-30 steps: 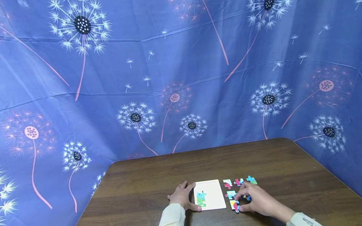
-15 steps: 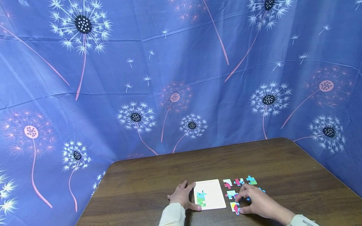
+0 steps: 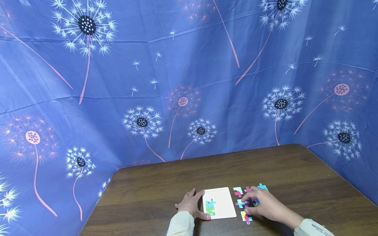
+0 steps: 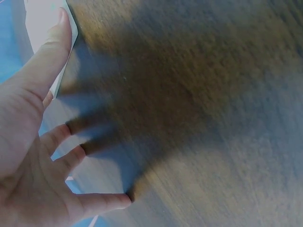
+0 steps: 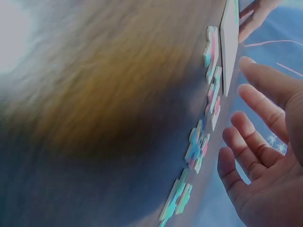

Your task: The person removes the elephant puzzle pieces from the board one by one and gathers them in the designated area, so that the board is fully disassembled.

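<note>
A square white puzzle board lies on the table, with blue and green picture pieces along its left side. My left hand spans the board's left edge, its thumb resting on the near corner; in the left wrist view the other fingers are spread over the table. My right hand hovers above the loose jigsaw pieces, holding nothing, with its fingers loosely bent in the right wrist view. Just below its thumb lies a yellow and red piece. A light blue piece is partly under the fingertips.
Right of the board, the loose pieces form rough rows, including a white and red piece and a blue and green one. Some are hidden behind my right hand. The brown wooden table meets a blue dandelion-print curtain.
My right hand has let go of the yellow and red piece, which shifted slightly nearer to me, and moved up and left over the light blue piece. My left hand stays put.
</note>
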`<state>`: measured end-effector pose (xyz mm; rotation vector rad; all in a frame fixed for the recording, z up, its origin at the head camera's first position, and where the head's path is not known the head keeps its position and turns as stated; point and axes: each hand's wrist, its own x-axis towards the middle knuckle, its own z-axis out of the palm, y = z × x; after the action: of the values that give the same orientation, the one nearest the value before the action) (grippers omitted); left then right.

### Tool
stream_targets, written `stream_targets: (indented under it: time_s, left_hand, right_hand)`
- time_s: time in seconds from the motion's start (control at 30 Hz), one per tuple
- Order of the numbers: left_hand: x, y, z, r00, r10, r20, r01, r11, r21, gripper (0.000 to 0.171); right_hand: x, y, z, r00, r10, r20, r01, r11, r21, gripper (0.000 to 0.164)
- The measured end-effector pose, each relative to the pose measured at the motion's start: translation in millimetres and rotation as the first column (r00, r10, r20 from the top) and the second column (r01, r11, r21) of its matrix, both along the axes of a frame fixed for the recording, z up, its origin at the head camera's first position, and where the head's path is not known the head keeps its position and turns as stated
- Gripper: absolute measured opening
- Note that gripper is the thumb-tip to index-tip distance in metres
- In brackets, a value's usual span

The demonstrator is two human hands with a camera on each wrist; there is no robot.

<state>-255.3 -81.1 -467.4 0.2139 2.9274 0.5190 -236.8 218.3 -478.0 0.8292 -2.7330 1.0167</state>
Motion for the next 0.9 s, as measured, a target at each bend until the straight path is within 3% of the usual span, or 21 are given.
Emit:
stream_targets:
  time_s: [0.3, 0.5, 0.77, 0.9]
  left_hand:
    - [-0.1, -0.6, -1.0, 1.000, 0.010, 0.010, -0.011, 0.999, 0.053, 0.091]
    - [0.7, -0.1, -1.5, 1.000, 0.016, 0.015, -0.017, 0.998, 0.056, 0.085]
    - [2.3, 2.4, -1.1, 1.000, 0.028, 0.006, -0.028, 1.000, -0.001, 0.083]
    - [1.4, 2.2, -1.6, 0.999, 0.032, 0.003, -0.032, 0.999, -0.002, 0.083]
  right_hand:
    - [-8.7, -20.3, 2.1, 0.999, 0.047, 0.025, -0.045, 0.996, -0.080, 0.020]
    - [-14.9, -36.8, 6.7, 0.999, 0.020, 0.044, -0.018, 0.999, -0.050, 0.022]
    - [-19.6, -57.7, 8.3, 0.995, -0.023, 0.101, 0.030, 0.997, -0.069, 0.022]
    - [-21.9, -66.9, 6.3, 0.995, -0.047, 0.089, 0.052, 0.997, -0.060, 0.022]
